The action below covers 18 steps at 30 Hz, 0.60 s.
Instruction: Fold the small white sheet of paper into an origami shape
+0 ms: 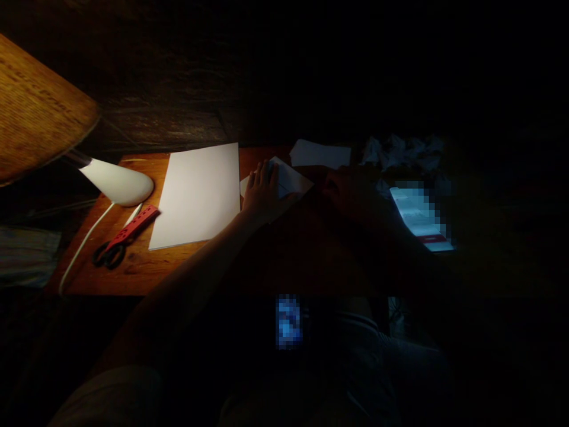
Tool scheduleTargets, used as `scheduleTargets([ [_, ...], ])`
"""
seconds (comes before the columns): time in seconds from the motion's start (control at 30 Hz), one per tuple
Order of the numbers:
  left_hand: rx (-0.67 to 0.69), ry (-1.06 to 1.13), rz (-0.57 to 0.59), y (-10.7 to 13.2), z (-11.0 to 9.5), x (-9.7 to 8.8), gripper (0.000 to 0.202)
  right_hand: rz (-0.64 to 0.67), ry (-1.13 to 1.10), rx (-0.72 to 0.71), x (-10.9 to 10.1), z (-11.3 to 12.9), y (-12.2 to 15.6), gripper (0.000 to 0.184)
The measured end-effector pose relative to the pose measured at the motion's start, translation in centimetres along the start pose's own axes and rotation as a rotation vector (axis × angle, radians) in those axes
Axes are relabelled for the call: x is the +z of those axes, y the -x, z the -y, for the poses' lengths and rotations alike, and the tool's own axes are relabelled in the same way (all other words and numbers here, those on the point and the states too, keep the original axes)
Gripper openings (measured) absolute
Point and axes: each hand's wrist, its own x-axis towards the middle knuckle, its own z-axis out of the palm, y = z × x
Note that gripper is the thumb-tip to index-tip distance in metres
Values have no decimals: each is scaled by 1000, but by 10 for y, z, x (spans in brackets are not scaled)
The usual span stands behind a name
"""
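Observation:
In dim lamp light, my left hand (263, 193) lies flat with fingers stretched out on a small folded white paper (288, 178) at the middle of the wooden desk (142, 267). My right hand (351, 193) sits in deep shadow just right of that paper, near its edge; its fingers are too dark to read. A stack of blank white sheets (200, 196) lies just left of my left hand.
Red-sheathed scissors (124, 236) and a white desk lamp (118, 182) with its cord are at the left. Another white sheet (320, 154) and crumpled papers (400, 151) lie at the back. A glowing screen (420, 216) is at right; another small screen (288, 320) glows near my lap.

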Motion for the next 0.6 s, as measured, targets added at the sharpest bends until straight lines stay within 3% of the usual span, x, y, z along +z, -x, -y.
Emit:
scheduleTargets([
  [0.1,-3,12,1,-1,1,1,113,-23,-2,-9,4,3,-4,15],
  [0.33,39,11,-27,-5,12,11,109,-66,24,56,0,-23,-2,9],
  [0.6,69,-4,-48,-4,15,13,113,-78,26,-24,11,6,-14,17],
])
